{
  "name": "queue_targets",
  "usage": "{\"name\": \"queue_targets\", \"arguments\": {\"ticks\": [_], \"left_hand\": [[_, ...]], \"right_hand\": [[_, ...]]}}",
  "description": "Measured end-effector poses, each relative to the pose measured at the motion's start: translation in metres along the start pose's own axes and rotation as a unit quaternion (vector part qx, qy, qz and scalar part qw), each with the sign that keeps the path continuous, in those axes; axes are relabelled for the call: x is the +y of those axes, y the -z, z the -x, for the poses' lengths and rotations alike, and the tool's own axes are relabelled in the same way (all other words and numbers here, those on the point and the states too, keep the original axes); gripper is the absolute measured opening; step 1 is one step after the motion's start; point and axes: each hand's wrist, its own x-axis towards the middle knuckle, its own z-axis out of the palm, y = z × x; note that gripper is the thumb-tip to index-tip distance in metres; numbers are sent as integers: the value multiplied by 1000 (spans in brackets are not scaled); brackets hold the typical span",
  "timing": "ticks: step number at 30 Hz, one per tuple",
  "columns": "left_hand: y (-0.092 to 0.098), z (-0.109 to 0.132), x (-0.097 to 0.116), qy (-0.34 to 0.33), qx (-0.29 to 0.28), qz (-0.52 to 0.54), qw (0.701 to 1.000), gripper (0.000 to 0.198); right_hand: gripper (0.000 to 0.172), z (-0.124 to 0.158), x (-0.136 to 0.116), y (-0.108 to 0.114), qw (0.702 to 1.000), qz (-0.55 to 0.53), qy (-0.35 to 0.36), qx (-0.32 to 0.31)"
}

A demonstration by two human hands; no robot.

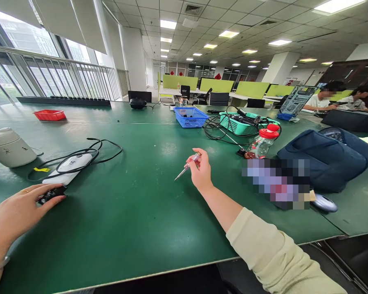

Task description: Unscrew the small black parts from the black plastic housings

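Observation:
My right hand (201, 169) is closed around the clear handle of a small screwdriver (186, 168), held above the middle of the green table (135, 228). The metal tip points down and to the left. At the left, my left hand (24, 208) grips a small black block-like part (52, 194) between thumb and fingers; its exact kind I cannot make out. Just beyond that hand lies a white power bank (75, 162), with a black cable (110, 143) looped over it.
A white jug (10, 147) stands far left, near a red tray (50, 115). Toward the back sit a blue basket (190, 118) and a green basket (241, 127) with cables. A red-lidded jar (263, 143) and a navy bag (315, 157) are at right. Two people sit beyond.

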Motion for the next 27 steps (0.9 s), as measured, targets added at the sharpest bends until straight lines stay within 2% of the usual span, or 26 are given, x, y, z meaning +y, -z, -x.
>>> {"name": "queue_targets", "arguments": {"ticks": [4,8,12,20,23,25,27], "left_hand": [[9,4,14,40,-30,-40,998,60],[16,7,26,29,-45,-47,997,63],[22,9,35,45,-60,-28,997,62],[26,15,34,66,-21,8,998,63],[38,21,56,43,15,25,999,62],[49,25,81,-8,34,56,998,56],[59,28,114,-78,29,100,991,49]], "right_hand": [[31,0,0,0,1000,-3,0,0],[31,0,-1,0,1000,-4,3,3],[31,0,0,0,1000,-6,5,4],[33,0,-1,0,1000,-9,2,5],[36,0,-2,-1,1000,-5,0,8],[39,-1,-2,-2,1000,5,-2,2],[43,-1,-3,-2,1000,21,0,-10]]}}
